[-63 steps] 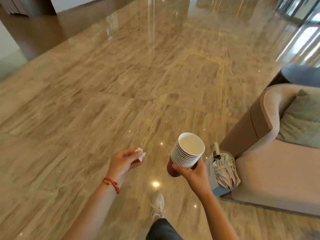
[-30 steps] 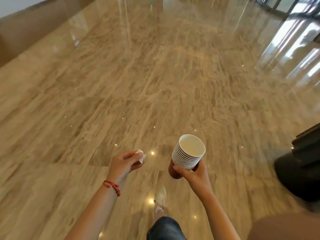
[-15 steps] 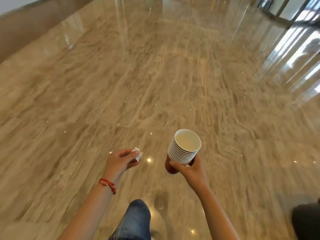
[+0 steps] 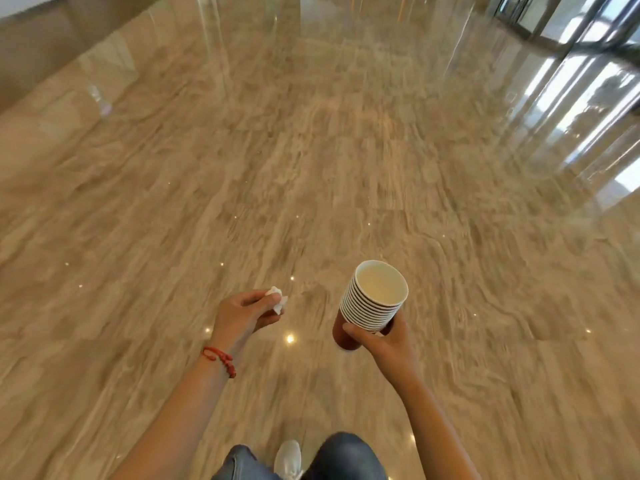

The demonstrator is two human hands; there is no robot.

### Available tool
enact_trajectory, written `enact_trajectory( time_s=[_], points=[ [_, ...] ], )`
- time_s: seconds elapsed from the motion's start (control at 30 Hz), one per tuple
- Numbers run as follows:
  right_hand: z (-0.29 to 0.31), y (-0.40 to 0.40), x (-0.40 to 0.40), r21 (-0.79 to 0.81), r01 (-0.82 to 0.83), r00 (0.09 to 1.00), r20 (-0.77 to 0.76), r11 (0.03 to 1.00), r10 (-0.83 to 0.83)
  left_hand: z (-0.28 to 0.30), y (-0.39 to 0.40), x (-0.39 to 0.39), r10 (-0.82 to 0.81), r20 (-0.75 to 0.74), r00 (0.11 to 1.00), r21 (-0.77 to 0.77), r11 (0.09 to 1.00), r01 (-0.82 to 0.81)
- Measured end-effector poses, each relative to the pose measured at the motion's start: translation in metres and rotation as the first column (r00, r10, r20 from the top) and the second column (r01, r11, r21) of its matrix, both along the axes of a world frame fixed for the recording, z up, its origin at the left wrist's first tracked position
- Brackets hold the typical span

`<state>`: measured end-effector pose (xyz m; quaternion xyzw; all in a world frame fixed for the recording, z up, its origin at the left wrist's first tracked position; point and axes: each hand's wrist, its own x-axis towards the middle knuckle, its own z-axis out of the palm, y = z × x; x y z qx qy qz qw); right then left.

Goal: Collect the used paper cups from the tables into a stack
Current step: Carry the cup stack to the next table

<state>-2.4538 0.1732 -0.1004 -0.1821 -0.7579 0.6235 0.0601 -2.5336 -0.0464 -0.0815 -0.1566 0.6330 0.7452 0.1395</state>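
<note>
My right hand [image 4: 384, 344] grips a stack of several nested paper cups [image 4: 372, 303], white inside with a dark red outer wall, tilted with the open mouth up and toward me. The top cup looks empty. My left hand [image 4: 242, 315], with a red cord bracelet on the wrist, pinches a small crumpled white tissue [image 4: 277, 301] between thumb and fingers. Both hands hover over the floor at waist height, roughly a hand's width apart. No table or loose cup is in view.
A wide polished beige marble floor [image 4: 311, 168] stretches ahead. Glass doors or windows [image 4: 588, 36] stand at the far right, a brown wall [image 4: 31, 53] at the far left. My jeans and a white shoe [image 4: 289, 459] show at the bottom edge.
The sofa, umbrella and dark seat on the right have passed out of view as I walked forward. Both hands keep the same grips; the legs have swapped stride.
</note>
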Motion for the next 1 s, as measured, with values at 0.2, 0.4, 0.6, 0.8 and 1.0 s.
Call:
enact_trajectory(
  time_s=[0.2,0.4,0.6,0.8,1.0],
  points=[
    [-0.006,0.049,-0.148,0.011,0.035,0.999,0.009,0.999,-0.036,-0.004,0.054,-0.151,-0.038,0.025,0.999,-0.02,0.999,0.039],
    [-0.018,0.109,-0.326,0.007,0.004,1.0,0.007,1.0,-0.004,-0.01,0.115,-0.326,-0.033,0.005,0.999,-0.076,0.997,0.034],
    [-0.001,0.159,-0.49,-0.025,-0.005,1.0,0.028,1.0,0.006,0.013,0.165,-0.484,-0.027,0.003,1.0,-0.055,0.998,0.027],
    [-0.005,0.195,-0.649,-0.034,-0.008,0.999,0.033,0.999,0.009,0.0,0.203,-0.639,-0.009,0.051,0.999,-0.012,1.0,0.01],
    [-0.008,0.231,-0.831,-0.021,0.021,0.999,0.029,1.0,-0.021,-0.01,0.24,-0.828,-0.036,0.036,0.999,-0.014,0.999,0.037]
  ],
)
